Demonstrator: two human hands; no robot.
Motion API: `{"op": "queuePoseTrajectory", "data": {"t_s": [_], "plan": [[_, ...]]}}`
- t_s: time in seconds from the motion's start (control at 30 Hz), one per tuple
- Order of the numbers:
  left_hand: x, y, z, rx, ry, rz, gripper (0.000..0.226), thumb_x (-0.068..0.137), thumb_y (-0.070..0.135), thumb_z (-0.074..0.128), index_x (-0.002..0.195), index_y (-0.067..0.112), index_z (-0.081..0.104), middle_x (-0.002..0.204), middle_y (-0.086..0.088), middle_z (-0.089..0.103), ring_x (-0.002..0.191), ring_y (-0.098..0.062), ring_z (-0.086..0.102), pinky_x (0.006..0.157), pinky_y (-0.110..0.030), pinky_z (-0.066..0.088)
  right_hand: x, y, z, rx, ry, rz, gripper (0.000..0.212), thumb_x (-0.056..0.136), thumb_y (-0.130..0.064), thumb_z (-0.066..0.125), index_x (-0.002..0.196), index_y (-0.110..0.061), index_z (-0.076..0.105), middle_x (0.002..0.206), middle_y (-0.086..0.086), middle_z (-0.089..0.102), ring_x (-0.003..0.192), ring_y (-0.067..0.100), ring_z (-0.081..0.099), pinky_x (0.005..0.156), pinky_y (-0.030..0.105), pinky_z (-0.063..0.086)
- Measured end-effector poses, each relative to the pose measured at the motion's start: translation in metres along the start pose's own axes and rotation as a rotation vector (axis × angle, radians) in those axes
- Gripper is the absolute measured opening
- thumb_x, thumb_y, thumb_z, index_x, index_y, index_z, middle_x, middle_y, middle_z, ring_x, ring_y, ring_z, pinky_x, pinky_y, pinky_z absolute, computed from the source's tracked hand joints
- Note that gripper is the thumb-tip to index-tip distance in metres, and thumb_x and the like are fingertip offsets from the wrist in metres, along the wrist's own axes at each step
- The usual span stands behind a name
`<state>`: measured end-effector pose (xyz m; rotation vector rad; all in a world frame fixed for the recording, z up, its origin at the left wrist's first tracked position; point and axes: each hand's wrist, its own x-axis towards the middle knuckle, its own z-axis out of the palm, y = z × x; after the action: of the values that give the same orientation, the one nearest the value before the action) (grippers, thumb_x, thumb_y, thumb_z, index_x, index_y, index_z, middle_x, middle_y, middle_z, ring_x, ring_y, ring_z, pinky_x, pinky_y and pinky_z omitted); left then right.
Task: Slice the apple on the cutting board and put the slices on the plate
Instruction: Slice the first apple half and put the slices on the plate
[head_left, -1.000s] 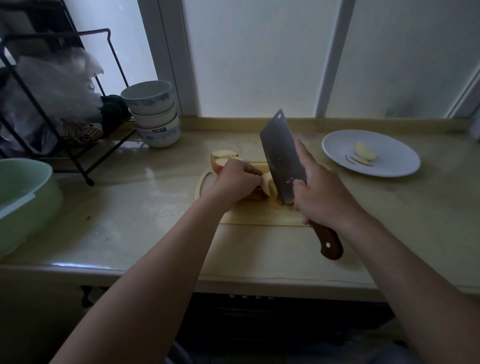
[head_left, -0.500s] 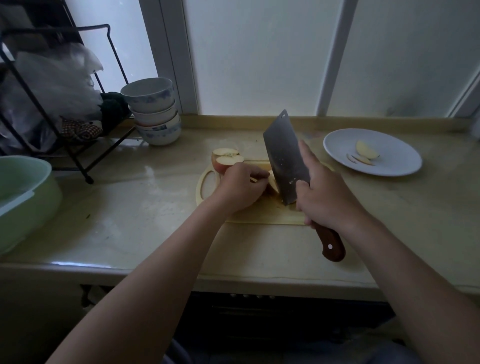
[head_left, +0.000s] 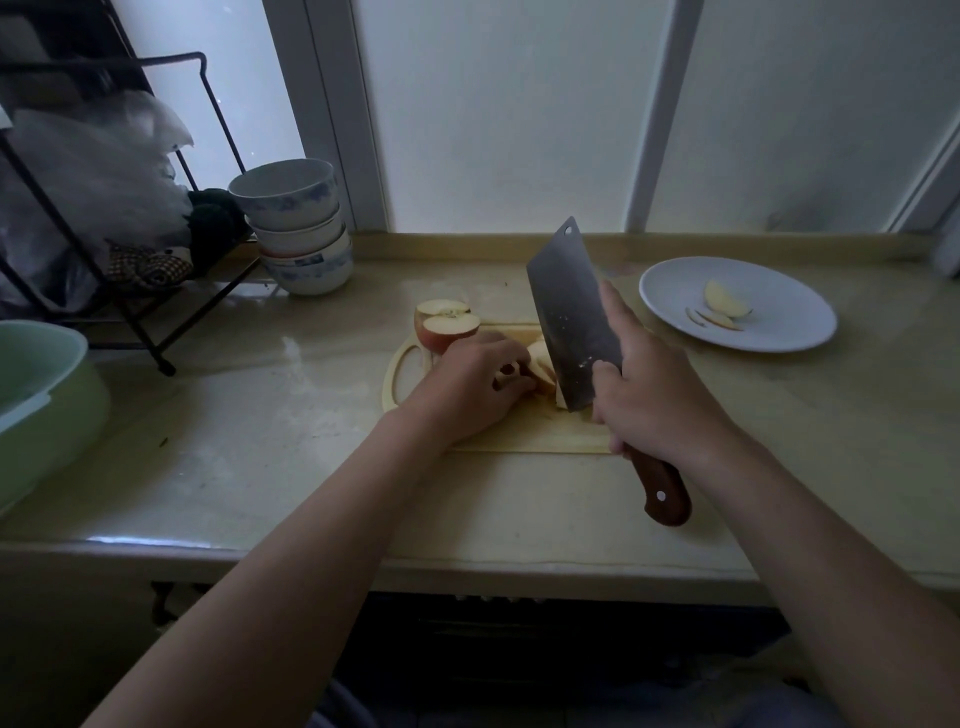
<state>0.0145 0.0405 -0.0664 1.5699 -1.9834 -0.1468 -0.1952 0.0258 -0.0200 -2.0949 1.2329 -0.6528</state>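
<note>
A pale cutting board (head_left: 524, 434) lies on the counter. On it my left hand (head_left: 475, 382) holds an apple piece (head_left: 540, 364) with curled fingers. My right hand (head_left: 652, 397) grips the wooden handle of a cleaver (head_left: 569, 317), forefinger along the blade's spine. The blade's lower edge is down in the apple piece, right beside my left fingers. A larger cut apple chunk (head_left: 447, 325) stands at the board's far left corner. The white plate (head_left: 779, 332) to the right holds a few apple slices (head_left: 722, 309).
Stacked bowls (head_left: 298, 228) stand at the back left beside a black wire rack (head_left: 130, 291) with plastic bags. A green basin (head_left: 41, 395) sits at the left edge. The counter's front edge runs below my forearms. A window ledge borders the back.
The cleaver has shifted slightly and its edge has come down into the apple piece. My left hand has eased back to the left, uncovering more of the cut slices.
</note>
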Motion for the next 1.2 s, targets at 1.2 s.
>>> {"op": "queuePoseTrajectory", "data": {"t_s": [1.2], "plan": [[-0.009, -0.004, 0.002, 0.064, 0.155, 0.166, 0.017, 0.095, 0.008, 0.069, 0.109, 0.007, 0.078, 0.110, -0.012, 0.072, 0.096, -0.026, 0.070, 0.084, -0.041, 0.059, 0.001, -0.008, -0.006, -0.081, -0.013, -0.099, 0.081, 0.106, -0.012, 0.043, 0.162, -0.051, -0.001, 0.093, 0.013, 0.071, 0.060, 0.032, 0.069, 0.050, 0.044, 0.061]]}}
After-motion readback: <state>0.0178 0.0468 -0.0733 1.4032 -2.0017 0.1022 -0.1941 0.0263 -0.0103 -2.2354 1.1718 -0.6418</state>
